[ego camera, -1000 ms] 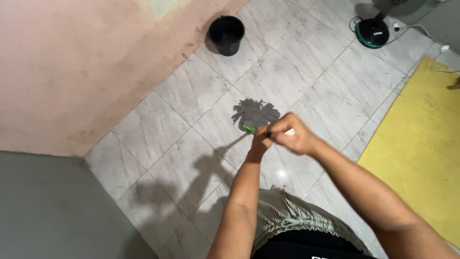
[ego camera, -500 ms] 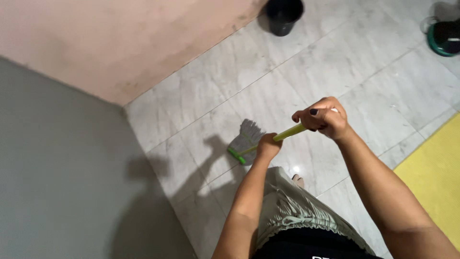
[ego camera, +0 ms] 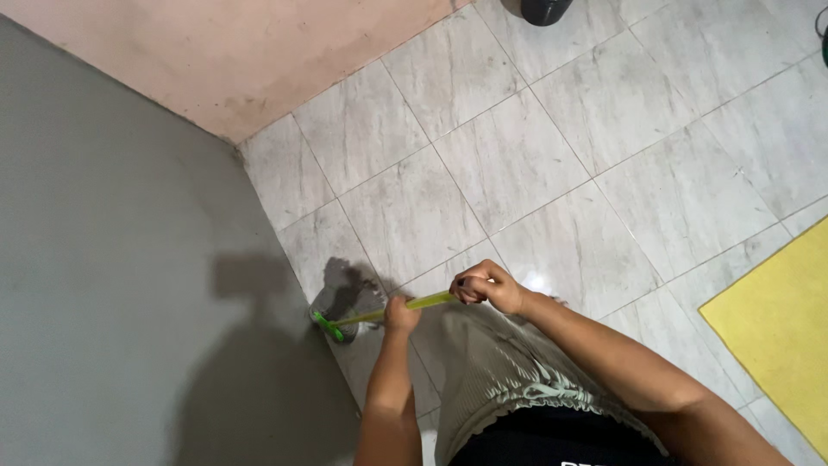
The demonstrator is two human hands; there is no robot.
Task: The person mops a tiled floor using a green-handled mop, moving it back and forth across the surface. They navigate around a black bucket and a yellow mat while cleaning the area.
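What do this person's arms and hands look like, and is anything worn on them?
Both arms are bare to the frame's lower edge: no sleeves, gloves, watch or bracelets show. The left hand and the right hand are bare too. The right hand's nails look dark, perhaps polished; the left's nails are not visible. No rings can be made out. Between the arms is a pale green ribbed garment with a drawstring.

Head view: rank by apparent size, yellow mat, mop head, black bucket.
1. yellow mat, largest even though cut off by the frame edge.
2. mop head, grey, at the wall base.
3. black bucket, only a sliver shows at the top edge and it is farther away, so its rank is unsure.
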